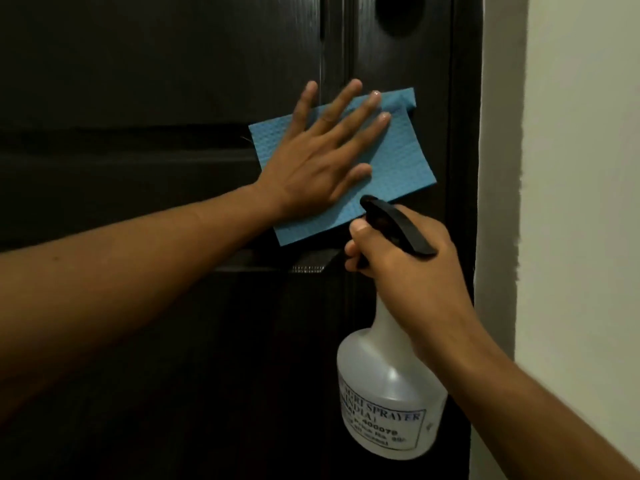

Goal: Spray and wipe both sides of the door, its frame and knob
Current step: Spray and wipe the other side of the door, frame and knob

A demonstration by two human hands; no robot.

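A person's left hand (322, 157) is pressing a blue textured cloth (391, 161) flat against a dark, wood-grained door (138, 64), fingers straight and spread, the palm covering the middle of the cloth. The cloth is lying across the horizontal rail between the door's upper and lower panels, its top right corner curling slightly away from the surface.

Lower and to the right, the right hand (401, 268) is gripping the neck of a spray bottle (388, 386), its fingers curled round the black trigger head (398, 226), whose nozzle is pointing up and left toward the cloth's lower edge. The bottle is hanging just in front of the door's lower panel. Its translucent white body is showing no clear liquid level; what it holds cannot be told. A white label with a blue border is reading "SPRAYER" on the top line, with "INDIA" beneath it, then "400078" and a partly blurred price line.

Near the top right of the door, a dark round shape (400, 15) is sitting in shadow, too dim to identify. Past the door's right edge, the dark frame (464, 133) is meeting a pale painted wall (581, 202) along an uneven paint line.
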